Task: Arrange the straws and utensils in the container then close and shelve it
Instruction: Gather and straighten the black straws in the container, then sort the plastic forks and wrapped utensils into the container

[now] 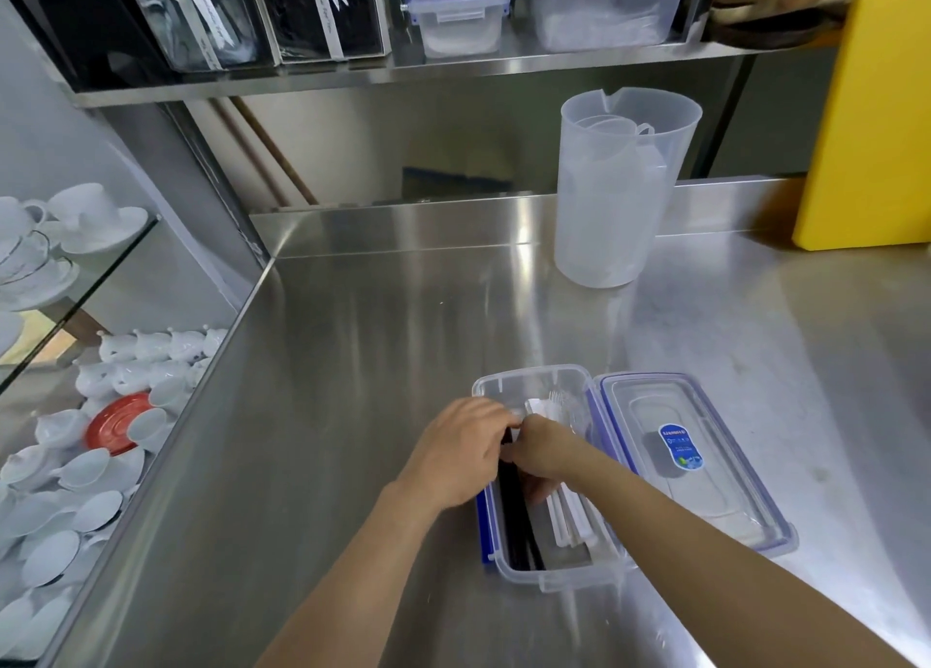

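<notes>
So right now I've got both hands down in the open container [549, 574], which sits on the tabletop [352, 365] at about 6 o'clock in my view, lid off and lying just beside it at 3 o'clock. My left hand [461, 453] is curled over the near-left rim with the fingers pinched around what looks like the top of the black straws [514, 531], and my right hand [546, 448] meets it from the other side, fingers closed on the white wrapped straws and utensils [567, 516]; I honestly can't tell how much each hand is really gripping since they overlap. If I'm doing this well, I'd say keep the black ones running lengthwise along the left wall and the white ones parallel on the right, ends squared up and nothing poking above the rim, or the lid [695, 466] won't seat. Material-wise it's all light stuff: clear, slightly flexible plastic box with blue clip flaps, thin smooth straws that'll roll and slide, a clear plastic fork [554, 398] at the far end. The brushed steel is slick, so the box could scoot if I push sideways. The shelf [453, 70] it probably goes on is up at 12 o'clock.
</notes>
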{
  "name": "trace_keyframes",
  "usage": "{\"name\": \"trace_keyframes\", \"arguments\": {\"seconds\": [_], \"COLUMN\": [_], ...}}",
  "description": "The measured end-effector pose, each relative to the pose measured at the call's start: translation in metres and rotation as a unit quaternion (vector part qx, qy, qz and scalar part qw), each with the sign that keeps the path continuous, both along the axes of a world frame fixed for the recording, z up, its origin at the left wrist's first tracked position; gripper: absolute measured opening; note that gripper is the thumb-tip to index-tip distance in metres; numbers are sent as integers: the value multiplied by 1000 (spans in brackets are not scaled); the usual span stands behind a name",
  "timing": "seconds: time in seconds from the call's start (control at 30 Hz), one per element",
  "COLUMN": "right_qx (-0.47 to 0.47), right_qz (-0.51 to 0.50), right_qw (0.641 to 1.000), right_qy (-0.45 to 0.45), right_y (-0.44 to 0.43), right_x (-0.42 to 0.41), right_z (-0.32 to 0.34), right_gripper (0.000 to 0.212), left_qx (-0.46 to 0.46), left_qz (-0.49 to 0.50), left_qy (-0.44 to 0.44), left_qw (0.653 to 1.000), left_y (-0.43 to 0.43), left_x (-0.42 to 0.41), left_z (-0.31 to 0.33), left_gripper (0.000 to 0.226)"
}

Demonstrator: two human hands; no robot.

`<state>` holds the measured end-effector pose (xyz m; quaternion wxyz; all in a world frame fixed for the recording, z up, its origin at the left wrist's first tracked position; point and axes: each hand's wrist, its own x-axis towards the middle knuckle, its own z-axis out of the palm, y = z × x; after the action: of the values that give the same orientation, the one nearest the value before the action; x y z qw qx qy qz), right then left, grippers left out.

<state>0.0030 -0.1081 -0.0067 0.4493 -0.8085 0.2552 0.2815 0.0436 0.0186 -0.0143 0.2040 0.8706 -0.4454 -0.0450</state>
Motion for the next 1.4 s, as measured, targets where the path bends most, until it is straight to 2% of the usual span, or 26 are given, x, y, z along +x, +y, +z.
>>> {"name": "trace_keyframes", "arguments": {"seconds": [0.07,0.17,0.33,0.7,1.07,1.17,1.23,1.27,1.33,1.4], "right_qx": [25,46,92,143,99,45,-52,-141,-330,-418], "right_qz": [-15,-16,-44,-61,-17,-4,23,49,107,136], "right_qw": [999,999,995,988,995,999,997,986,931,889], "right_qy": [-14,-7,20,14,-6,-17,-45,-70,-111,-124], "right_y": [-5,-12,-18,-19,-19,-18,-15,-14,-12,-11], "right_x": [-4,-8,-12,-21,-24,-24,-26,-28,-33,-35], "right_z": [-3,-7,-4,-6,-8,-6,-2,0,6,9], "right_gripper": [14,25,29,33,31,30,28,26,27,35], "left_qx": [59,160,287,320,315,309,307,305,301,299], "left_qz": [-46,-96,-158,-150,-148,-147,-143,-141,-141,-144], "left_qy": [-31,-75,-95,-90,-71,-65,-64,-64,-62,-60], "left_qw": [997,979,940,931,935,937,939,940,941,941], "left_y": [-2,-7,-18,-24,-25,-24,-24,-24,-24,-24], "left_x": [2,8,15,14,17,17,17,17,17,16], "left_z": [-4,-7,0,2,-1,0,-1,-2,-1,-1], "left_gripper": [40,34,37,32,30,28,29,29,30,30]}}
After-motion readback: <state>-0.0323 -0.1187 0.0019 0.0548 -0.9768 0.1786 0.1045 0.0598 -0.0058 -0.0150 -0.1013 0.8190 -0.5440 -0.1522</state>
